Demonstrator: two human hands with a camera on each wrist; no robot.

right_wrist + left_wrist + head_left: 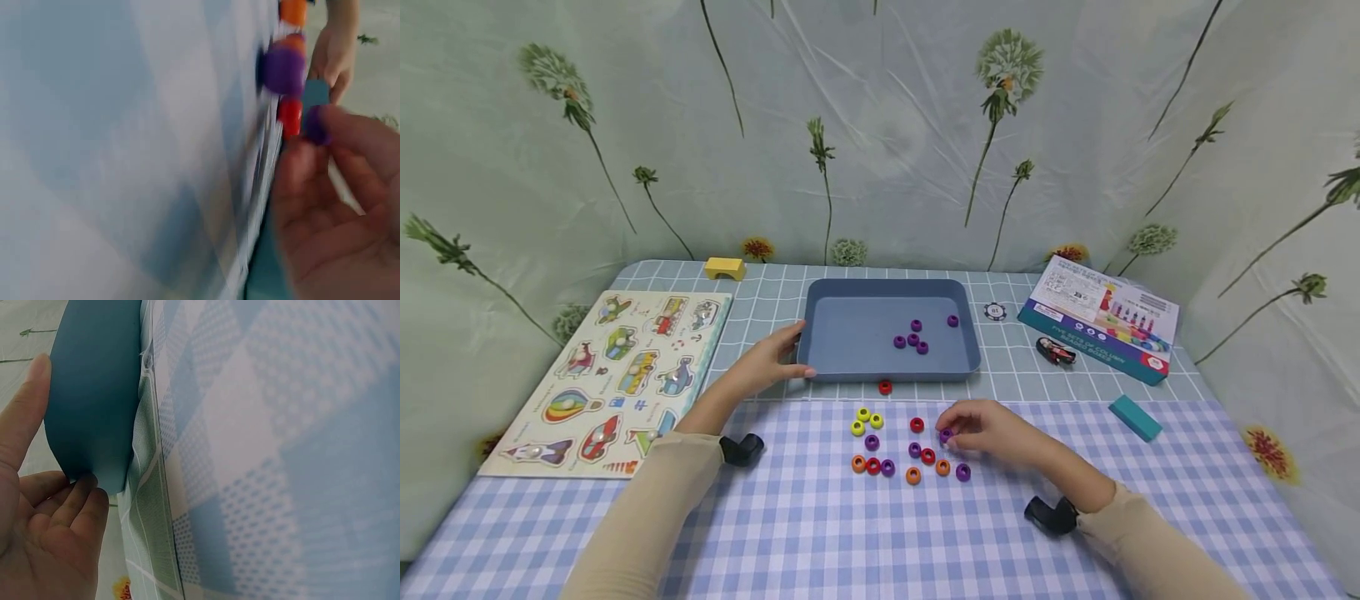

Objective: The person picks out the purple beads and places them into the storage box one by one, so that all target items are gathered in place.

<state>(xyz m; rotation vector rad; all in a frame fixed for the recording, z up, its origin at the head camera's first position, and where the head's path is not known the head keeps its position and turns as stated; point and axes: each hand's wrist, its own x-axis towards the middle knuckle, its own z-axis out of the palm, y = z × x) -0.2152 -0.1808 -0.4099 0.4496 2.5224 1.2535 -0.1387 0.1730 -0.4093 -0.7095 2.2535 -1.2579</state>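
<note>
My right hand [992,429] pinches a purple bead [945,435] between thumb and fingertips, low over the checked cloth. The right wrist view shows this purple bead [317,125] at the fingertips. Beside the hand lie loose beads: red [917,425], yellow [864,413], orange [913,476] and purple [963,472]. Behind them stands a blue-grey tray [850,376] with several purple beads [913,339] inside, towards its right. My left hand [767,361] holds the tray's near left corner, thumb on the front wall and bent fingers at the side. That tray [94,394] fills the left wrist view's upper left.
A red bead [885,387] lies against the tray's front. On the left is a picture puzzle board [647,346], with a yellow block [725,268] behind it. At right are a beads box [1097,317], a small dark-and-red figure [1056,351], a teal block [1135,418] and a round chip [995,312].
</note>
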